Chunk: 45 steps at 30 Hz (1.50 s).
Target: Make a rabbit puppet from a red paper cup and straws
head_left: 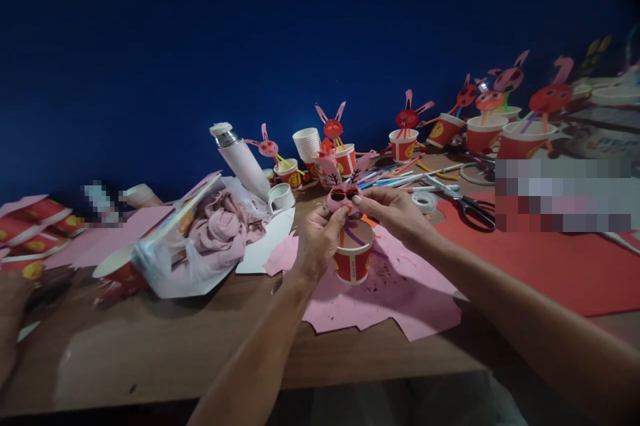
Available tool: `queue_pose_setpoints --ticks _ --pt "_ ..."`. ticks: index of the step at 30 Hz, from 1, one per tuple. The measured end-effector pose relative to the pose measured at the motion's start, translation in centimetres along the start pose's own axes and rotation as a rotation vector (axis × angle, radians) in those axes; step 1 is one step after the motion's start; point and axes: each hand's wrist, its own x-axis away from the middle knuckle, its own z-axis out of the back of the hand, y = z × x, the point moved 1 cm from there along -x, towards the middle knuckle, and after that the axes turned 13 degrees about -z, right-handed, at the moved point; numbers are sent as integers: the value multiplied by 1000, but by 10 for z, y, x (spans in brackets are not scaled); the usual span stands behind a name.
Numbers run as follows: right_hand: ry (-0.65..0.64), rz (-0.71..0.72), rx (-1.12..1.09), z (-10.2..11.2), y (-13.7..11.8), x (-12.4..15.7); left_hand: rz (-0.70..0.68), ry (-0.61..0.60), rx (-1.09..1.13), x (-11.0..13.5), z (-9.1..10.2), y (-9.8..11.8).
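Between my hands is a pink paper rabbit face [344,202] with dark eyes and long ears. It stands on coloured stems above a red paper cup [353,263] with a white rim. My left hand [320,239] pinches the face at its lower left edge, the thumb on its front. My right hand [387,209] has its fingertips closed at the face's right side, by one dark eye. Under the cup lies a cut sheet of pink paper [400,299] sprinkled with small dark scraps.
Black scissors [477,211] and a tape roll [424,202] lie right, near red card [540,266]. Behind stand several rabbit cups [404,145], stacked white cups [307,144] and a flask [244,161]. Left is a plastic bag [175,273] with pink cloth. Another person's arm [11,319] shows far left.
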Motion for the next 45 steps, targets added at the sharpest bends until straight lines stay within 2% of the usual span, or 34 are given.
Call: queue_pose_setpoints --ticks 9,22,45 --pt "-21 7 27 -1 1 -3 6 -16 1 0 -2 0" --pt "-25 3 -6 -2 3 -3 -73 -53 31 1 -1 0" --pt "26 -9 57 -4 -1 0 -59 -3 28 -1 -4 1"
